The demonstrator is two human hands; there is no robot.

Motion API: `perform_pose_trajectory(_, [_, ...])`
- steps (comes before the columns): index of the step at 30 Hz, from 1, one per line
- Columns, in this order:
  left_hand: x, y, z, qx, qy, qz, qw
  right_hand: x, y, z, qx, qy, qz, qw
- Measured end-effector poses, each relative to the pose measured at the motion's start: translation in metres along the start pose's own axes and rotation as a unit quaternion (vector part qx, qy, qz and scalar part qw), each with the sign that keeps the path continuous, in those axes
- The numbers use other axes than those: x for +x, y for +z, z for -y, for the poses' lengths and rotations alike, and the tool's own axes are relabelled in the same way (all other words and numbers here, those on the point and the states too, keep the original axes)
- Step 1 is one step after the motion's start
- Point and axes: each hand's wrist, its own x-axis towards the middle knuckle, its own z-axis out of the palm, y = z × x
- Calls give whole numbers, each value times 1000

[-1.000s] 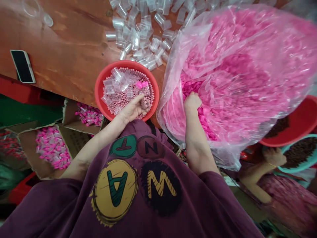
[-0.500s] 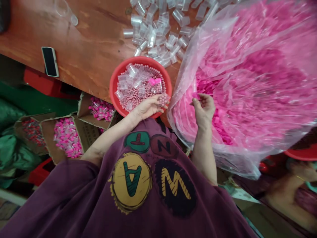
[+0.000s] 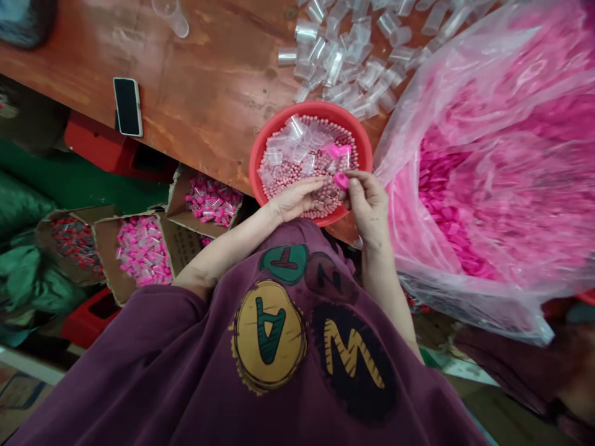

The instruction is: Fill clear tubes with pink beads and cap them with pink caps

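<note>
A red bowl (image 3: 256, 155) holds many small pink beads (image 3: 283, 179), with clear plastic pieces (image 3: 274, 148) and bright pink caps (image 3: 335, 150) lying on top. Over its near rim, my left hand (image 3: 297, 198) is closed around a small clear tube (image 3: 329, 193) that looks filled with beads, partly hidden by the fingers. My right hand (image 3: 369, 201) pinches a bright pink cap (image 3: 341, 180) between thumb and fingers, right beside the tube's upper end. Whether cap and tube touch, I cannot tell.
Clear plastic tubes (image 3: 334, 62) lie heaped behind the bowl. A large plastic bag (image 3: 404, 142) of pink caps stands at right. A phone (image 3: 127, 106) rests near the table edge. Cardboard boxes (image 3: 109, 254) of filled tubes sit below left. Part of another person shows lower right.
My right hand has moved left from the bag's edge to the tube, bringing the pink cap. My left hand still holds the tube at the bowl. The view has shifted left.
</note>
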Motion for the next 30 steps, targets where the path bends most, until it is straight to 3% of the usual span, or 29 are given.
perform_pose_trajectory(9, [3, -20, -10, -8, 10, 41, 999, 1, 14, 18, -190, -112, -8, 975])
perform_pose_trajectory(19, [11, -29, -13, -7, 27, 31, 999, 1, 38, 17, -190, -119, -43, 974])
perform_pose_trajectory(25, [12, -29, -16, 3, 18, 26, 1000, 0, 37, 11, -148, -69, -35, 986])
perform_pose_trajectory(30, [3, -22, -17, 38, 56, 32, 997, -6, 35, 18, -171, -104, -24, 979])
